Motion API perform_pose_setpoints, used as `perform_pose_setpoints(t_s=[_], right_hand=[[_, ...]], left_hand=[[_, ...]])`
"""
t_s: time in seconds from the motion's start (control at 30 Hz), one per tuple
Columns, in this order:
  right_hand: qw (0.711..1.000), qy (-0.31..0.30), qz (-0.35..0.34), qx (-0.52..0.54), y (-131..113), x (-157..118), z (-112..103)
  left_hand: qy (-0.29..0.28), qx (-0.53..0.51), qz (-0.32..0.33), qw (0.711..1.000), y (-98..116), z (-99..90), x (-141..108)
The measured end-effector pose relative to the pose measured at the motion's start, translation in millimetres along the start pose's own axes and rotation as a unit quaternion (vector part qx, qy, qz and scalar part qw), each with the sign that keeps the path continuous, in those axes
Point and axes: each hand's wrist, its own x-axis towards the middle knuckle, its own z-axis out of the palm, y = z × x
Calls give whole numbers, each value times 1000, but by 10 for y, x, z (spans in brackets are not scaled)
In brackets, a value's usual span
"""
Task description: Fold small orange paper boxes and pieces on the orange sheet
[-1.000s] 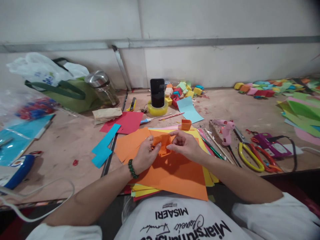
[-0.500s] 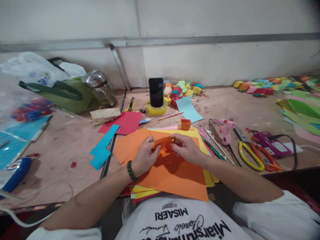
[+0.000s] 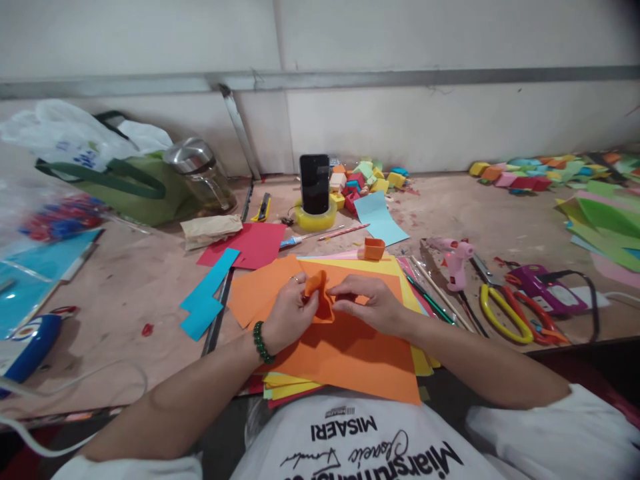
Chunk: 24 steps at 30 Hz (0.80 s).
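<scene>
If I squeeze too hard, the orange fold [image 3: 324, 308] might crumple (paper bends so easily). My left hand [image 3: 290, 313] pinches it, over the big sheet [image 3: 363, 353]. My right hand [image 3: 374, 303] is half curled at its edge; I can't tell if it grips. A small box [image 3: 374, 253] sits farther off.

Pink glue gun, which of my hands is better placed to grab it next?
Probably your right hand: it's nearer the pink glue gun, which lies on that side, while your left hand holds the orange paper piece.
</scene>
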Motion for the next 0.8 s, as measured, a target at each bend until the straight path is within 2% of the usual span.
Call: perform_pose_setpoints(t_s=[0.1,0.2,0.4,0.57,0.8], right_hand=[[1000,9,23,-2,-1,-20,9],[999,9,30,-16,0,-20,5],[997,-72,-25,12,19,10,-39],[987,-156,-37,30,6,32,-122],[991,-134,-15,3,19,35,-101]], left_hand=[[-8,10,17,1000,32,-4,-3],[-16,17,6,1000,31,-10,2],[-41,-27,-15,999,3,-5,1],[-65,-46,-27,996,25,-6,-1],[-96,-3,-29,995,60,-16,3]])
